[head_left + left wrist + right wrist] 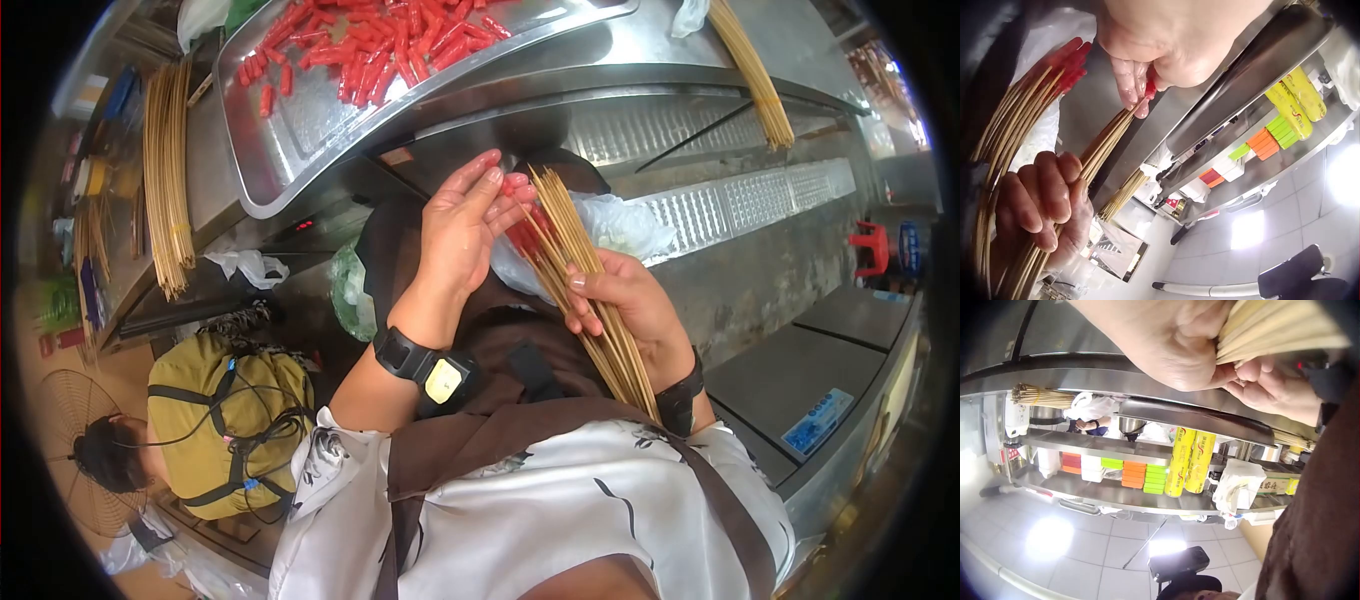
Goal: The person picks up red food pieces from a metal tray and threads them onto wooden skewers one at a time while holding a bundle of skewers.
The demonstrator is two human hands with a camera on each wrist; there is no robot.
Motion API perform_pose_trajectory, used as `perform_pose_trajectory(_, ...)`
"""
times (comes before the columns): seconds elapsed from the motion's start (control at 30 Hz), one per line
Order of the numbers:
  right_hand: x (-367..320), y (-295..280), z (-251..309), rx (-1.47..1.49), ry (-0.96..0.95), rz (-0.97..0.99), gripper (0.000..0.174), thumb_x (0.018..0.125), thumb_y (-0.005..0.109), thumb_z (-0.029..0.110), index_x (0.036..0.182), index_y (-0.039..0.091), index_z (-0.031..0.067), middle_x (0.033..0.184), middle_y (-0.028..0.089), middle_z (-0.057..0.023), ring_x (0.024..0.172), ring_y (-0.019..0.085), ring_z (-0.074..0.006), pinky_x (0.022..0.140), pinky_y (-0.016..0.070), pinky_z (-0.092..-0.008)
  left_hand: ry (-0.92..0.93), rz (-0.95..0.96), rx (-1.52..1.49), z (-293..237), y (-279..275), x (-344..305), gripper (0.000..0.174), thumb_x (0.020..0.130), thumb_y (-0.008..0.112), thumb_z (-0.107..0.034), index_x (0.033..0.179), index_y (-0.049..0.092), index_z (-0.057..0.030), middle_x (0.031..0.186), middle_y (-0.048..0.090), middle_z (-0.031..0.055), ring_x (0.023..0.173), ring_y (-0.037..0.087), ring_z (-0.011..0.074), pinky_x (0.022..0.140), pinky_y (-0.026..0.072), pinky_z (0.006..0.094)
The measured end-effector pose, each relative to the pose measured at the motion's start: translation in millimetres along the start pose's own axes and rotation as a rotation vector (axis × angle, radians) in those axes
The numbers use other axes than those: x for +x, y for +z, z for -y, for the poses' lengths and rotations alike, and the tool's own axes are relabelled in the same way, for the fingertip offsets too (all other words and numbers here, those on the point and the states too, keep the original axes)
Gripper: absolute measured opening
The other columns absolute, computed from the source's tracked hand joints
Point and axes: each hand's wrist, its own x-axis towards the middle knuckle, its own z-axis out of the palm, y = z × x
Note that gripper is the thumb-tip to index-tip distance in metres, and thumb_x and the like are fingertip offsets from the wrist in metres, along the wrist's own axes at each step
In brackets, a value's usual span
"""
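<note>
My right hand [635,300] grips a bundle of thin wooden skewers [590,270], fingers curled round them. Red pieces [525,232] sit on the far ends of some skewers. In the left wrist view my left hand [1166,44] pinches a small red piece [1150,89] at one skewer's tip; its fingertips look wet. The curled right fingers [1047,200] show below it, with red-tipped skewers [1029,100] spread to the left. The right wrist view shows the skewers [1279,331] close up, partly hiding the left hand [1266,394] behind them.
A metal tray [265,190] of short red pieces [385,50] stands on the steel counter. Skewer bundles lie at its left [165,180] and right [750,70]. A plastic bag [630,225] is beyond my hands. Someone with a yellow-green backpack [215,420] is at left.
</note>
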Motion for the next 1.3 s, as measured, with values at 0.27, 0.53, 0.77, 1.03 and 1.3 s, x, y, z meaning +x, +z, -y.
perform_pose_trajectory(0.27,3,-1,-1,0.009,0.004,-0.006,0.013,0.086,0.058,0.008,0.096,0.055,0.0013,0.064,0.054,-0.0035,0.046,0.048,-0.0095,0.058,0.0480,-0.0253,0.054,0.009,0.030,3,5,-6,0.034,0.094,0.054,-0.014,0.124,0.047,0.0001,0.098,0.063,0.0128,0.088,0.065,0.0211,0.079,0.0530,0.0325)
perform_pose_trajectory(0.53,5,0,-1,0.059,-0.003,-0.030,0.011,0.085,0.057,0.007,0.094,0.054,0.0018,0.066,0.053,-0.0036,0.046,0.046,-0.0094,0.060,0.0477,-0.0261,0.094,0.004,0.003,13,9,-6,0.030,0.095,0.053,-0.014,0.121,0.049,-0.0013,0.096,0.062,0.0112,0.088,0.065,0.0206,0.079,0.0528,0.0328)
perform_pose_trajectory(0.77,7,-1,1,0.047,0.015,-0.010,0.011,0.086,0.056,0.007,0.094,0.053,0.0011,0.065,0.052,-0.0035,0.046,0.045,-0.0092,0.059,0.0470,-0.0261,0.084,-0.080,-0.050,12,16,1,0.023,0.095,0.053,-0.015,0.112,0.052,-0.0005,0.095,0.062,0.0116,0.087,0.065,0.0213,0.078,0.0537,0.0331)
perform_pose_trajectory(1.03,6,0,1,0.065,0.004,-0.018,0.010,0.087,0.054,0.007,0.095,0.053,0.0007,0.065,0.051,-0.0032,0.045,0.043,-0.0087,0.058,0.0460,-0.0259,0.147,-0.102,-0.157,28,26,-5,0.023,0.096,0.052,-0.018,0.112,0.051,-0.0007,0.092,0.061,0.0091,0.083,0.063,0.0190,0.078,0.0535,0.0311)
perform_pose_trajectory(1.3,6,0,0,0.092,0.007,-0.038,0.009,0.086,0.053,0.006,0.094,0.053,0.0010,0.065,0.051,-0.0033,0.045,0.043,-0.0087,0.058,0.0454,-0.0258,0.104,-0.120,-0.168,33,30,-11,0.022,0.096,0.051,-0.018,0.111,0.051,-0.0014,0.091,0.060,0.0083,0.083,0.062,0.0181,0.077,0.0530,0.0299)
